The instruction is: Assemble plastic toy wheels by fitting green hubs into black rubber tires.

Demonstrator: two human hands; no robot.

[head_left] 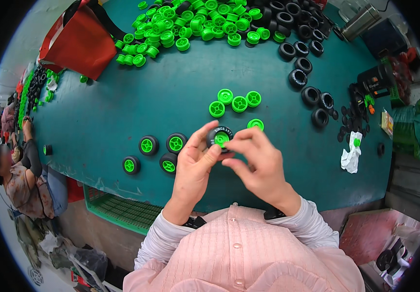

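Above the table, my left hand (193, 168) closes around a small toy wheel (222, 138), a black tyre with a bright green hub inside it. The fingers of my right hand (263, 170) are bent, their tips pressed on the hub's near right side, with the thumb just below. Just beyond the right hand lies a loose green hub (255, 124), partly covered by its fingers. Several more green hubs (239, 103) form a small group farther away. Several tyred wheels with green hubs (148, 145) rest left of my left hand.
A large heap of green hubs (183, 44) covers the far table, with black tyres (285, 19) beside it. Loose tyres (310, 96) trail down the right, near small black discs (350, 119) and crumpled white paper (350, 158). A red bag (81, 46) stands far left; another person (32, 187) sits left.
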